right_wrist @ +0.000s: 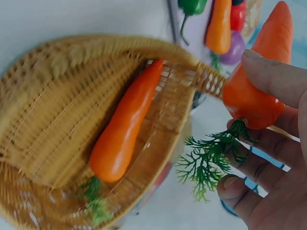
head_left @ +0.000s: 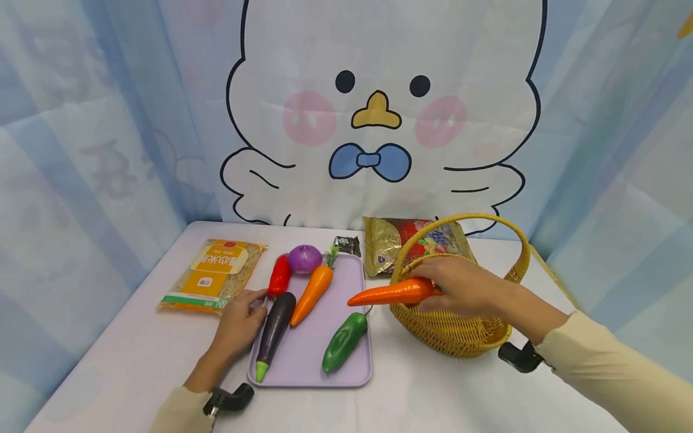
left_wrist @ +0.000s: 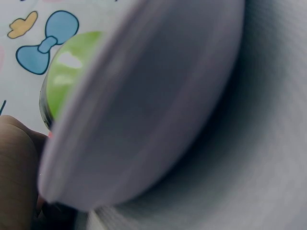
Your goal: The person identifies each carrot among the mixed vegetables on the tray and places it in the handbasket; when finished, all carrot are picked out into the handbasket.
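My right hand (head_left: 455, 282) holds an orange-red carrot (head_left: 392, 293) by its thick end, above the rim of a wicker basket (head_left: 460, 343). Thumb and fingers pinch it in the right wrist view, where its green leafy top (right_wrist: 211, 158) hangs free. Another carrot (right_wrist: 125, 127) lies inside the basket. At the left edge of the lilac tray (head_left: 346, 376) rests my left hand (head_left: 240, 322), fingertips right at the rim beside the eggplant (head_left: 276, 325). The left wrist view shows the tray's side (left_wrist: 144, 105), with that hand's fingers largely hidden.
On the tray lie a red pepper-like vegetable (head_left: 280, 275), a purple onion (head_left: 305, 259), an orange carrot (head_left: 313, 293) and a green pepper (head_left: 345, 341). A grain bag (head_left: 216, 273) lies left, a small black packet (head_left: 348, 245) and a gold-red bag (head_left: 384, 240) behind.
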Demonstrator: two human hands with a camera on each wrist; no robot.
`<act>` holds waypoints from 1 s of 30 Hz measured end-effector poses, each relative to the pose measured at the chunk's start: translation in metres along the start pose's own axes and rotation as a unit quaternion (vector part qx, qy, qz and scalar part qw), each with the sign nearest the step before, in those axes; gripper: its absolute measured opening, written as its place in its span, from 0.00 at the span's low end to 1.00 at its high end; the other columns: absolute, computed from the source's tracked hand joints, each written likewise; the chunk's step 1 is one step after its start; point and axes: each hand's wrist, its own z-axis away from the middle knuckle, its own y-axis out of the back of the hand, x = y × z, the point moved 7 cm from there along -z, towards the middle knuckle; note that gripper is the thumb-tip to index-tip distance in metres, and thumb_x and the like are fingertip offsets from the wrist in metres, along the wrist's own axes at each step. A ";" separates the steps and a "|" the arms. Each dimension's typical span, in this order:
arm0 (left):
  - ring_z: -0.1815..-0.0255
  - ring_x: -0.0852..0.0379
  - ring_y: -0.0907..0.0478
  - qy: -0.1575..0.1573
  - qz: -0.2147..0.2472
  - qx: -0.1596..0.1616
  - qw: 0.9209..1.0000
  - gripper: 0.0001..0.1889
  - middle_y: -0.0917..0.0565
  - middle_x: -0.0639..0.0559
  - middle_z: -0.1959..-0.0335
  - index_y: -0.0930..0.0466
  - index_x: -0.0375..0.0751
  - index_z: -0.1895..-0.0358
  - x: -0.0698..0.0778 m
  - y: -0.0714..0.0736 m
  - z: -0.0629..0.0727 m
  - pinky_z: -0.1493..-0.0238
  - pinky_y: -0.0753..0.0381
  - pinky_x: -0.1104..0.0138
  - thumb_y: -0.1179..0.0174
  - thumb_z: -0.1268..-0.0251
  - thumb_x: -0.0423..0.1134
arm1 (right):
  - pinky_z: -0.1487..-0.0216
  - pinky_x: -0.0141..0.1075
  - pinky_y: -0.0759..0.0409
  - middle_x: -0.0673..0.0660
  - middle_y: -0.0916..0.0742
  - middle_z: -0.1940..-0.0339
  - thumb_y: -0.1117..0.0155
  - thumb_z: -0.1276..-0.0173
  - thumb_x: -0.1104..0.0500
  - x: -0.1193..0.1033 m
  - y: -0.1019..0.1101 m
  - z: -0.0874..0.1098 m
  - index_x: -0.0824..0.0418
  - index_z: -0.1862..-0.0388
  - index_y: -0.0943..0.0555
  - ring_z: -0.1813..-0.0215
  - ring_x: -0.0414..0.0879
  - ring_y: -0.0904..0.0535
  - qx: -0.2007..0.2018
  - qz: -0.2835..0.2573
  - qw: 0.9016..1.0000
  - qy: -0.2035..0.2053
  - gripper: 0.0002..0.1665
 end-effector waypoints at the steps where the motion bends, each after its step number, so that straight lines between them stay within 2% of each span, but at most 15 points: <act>1: 0.66 0.52 0.30 0.000 0.000 0.000 1.000 0.23 0.18 0.43 0.52 0.22 0.34 0.34 0.000 0.000 0.000 0.64 0.30 0.63 0.44 0.32 0.31 | 0.45 0.48 0.22 0.47 0.15 0.50 0.23 0.40 0.50 0.003 0.001 0.001 0.54 0.42 0.17 0.51 0.45 0.23 -0.002 0.001 1.000 -0.003 0.27; 7: 0.66 0.52 0.30 -0.003 -0.004 0.002 1.000 0.23 0.18 0.43 0.52 0.22 0.34 0.35 0.000 0.000 -0.001 0.64 0.30 0.63 0.44 0.33 0.32 | 0.47 0.50 0.21 0.49 0.15 0.52 0.24 0.39 0.48 0.024 0.004 0.004 0.56 0.42 0.17 0.53 0.46 0.23 -0.026 0.013 0.999 -0.029 0.28; 14: 0.65 0.51 0.29 -0.006 -0.005 0.004 1.000 0.23 0.18 0.43 0.51 0.21 0.35 0.35 0.000 0.001 -0.001 0.63 0.30 0.63 0.43 0.33 0.32 | 0.49 0.51 0.20 0.52 0.15 0.52 0.23 0.40 0.53 0.048 0.001 0.009 0.59 0.44 0.17 0.55 0.48 0.22 -0.033 0.036 0.998 -0.047 0.26; 22: 0.65 0.52 0.29 -0.007 -0.002 -0.004 1.000 0.23 0.18 0.42 0.51 0.22 0.35 0.35 0.002 -0.001 0.000 0.64 0.30 0.63 0.43 0.33 0.32 | 0.51 0.51 0.21 0.50 0.17 0.59 0.23 0.41 0.55 0.077 -0.003 0.016 0.59 0.46 0.17 0.58 0.48 0.23 -0.056 0.047 0.993 -0.089 0.24; 30: 0.66 0.51 0.30 -0.001 -0.003 -0.002 1.000 0.23 0.19 0.43 0.53 0.22 0.35 0.34 0.001 0.000 0.000 0.64 0.30 0.63 0.43 0.32 0.31 | 0.55 0.47 0.21 0.49 0.18 0.65 0.23 0.41 0.58 0.091 -0.014 0.011 0.59 0.52 0.16 0.62 0.47 0.25 -0.094 0.042 0.988 -0.112 0.19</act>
